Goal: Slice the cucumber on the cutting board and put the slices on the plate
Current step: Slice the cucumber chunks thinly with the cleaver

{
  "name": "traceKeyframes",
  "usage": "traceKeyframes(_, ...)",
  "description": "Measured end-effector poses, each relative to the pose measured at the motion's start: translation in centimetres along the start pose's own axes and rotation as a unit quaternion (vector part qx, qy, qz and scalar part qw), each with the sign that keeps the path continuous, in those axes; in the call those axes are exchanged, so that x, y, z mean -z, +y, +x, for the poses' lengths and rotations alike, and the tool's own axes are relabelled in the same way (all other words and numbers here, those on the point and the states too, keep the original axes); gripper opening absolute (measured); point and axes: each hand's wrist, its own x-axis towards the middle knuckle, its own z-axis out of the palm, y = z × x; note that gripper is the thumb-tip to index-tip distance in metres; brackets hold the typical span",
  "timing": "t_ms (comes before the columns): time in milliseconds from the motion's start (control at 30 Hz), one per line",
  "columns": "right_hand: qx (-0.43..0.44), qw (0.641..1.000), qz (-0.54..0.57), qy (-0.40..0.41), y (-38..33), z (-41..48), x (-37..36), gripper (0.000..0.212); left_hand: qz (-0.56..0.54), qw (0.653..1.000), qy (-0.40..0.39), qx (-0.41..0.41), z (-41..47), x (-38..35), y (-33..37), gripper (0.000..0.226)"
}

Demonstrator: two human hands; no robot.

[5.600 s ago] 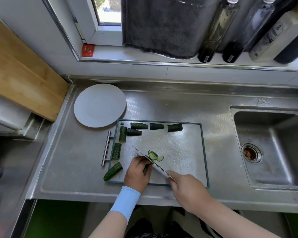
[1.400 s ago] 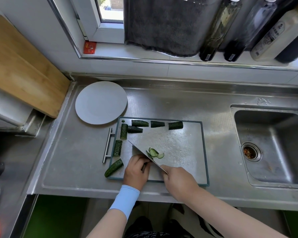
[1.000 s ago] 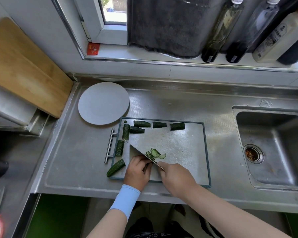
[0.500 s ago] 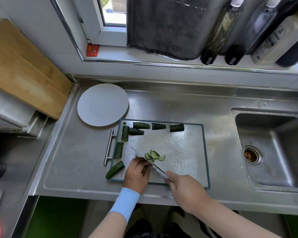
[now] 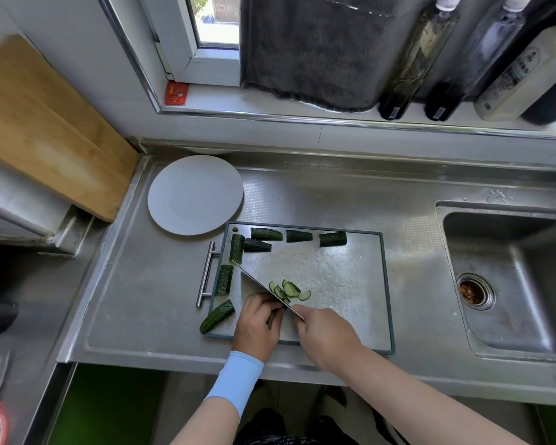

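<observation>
Wooden board (image 5: 49, 130), leaning at far left; white plate (image 5: 195, 194) on the steel counter (image 5: 334, 200), bare, just beyond the cutting board's far-left corner; cutting board (image 5: 350, 284), bar handle (image 5: 206, 277) on its left side; cucumber chunks (image 5: 224, 279), seven, ranged along the board's left and far edges, the nearest overhanging the near-left corner; left hand (image 5: 257, 326), pale blue sleeve (image 5: 235, 383), fingers curled over a cucumber end (image 5: 283, 302), mostly hidden, knuckles against the blade; knife (image 5: 254, 281), tip toward the left-edge chunks; thin slices (image 5: 291, 290), small overlapping heap on the board just right of the blade; right hand (image 5: 325, 335), wrapped round the knife's handle; sink (image 5: 511, 284), far right.
</observation>
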Motion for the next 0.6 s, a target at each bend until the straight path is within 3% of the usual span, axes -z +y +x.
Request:
traceKeyframes(400, 0.023, 1.000, -0.016, 0.012, 1.2, -3.4, 0.8, 0.025, 0.012, 1.000, 0.013, 0.017, 0.0, 0.1, 0.0, 0.022)
traceKeyframes(600, 0.019, 0.999, -0.030, 0.009, 2.0, -4.5, 1.1, 0.026, 0.002, 1.000, 0.014, 0.016, 0.0, 0.0, -0.2, 0.008)
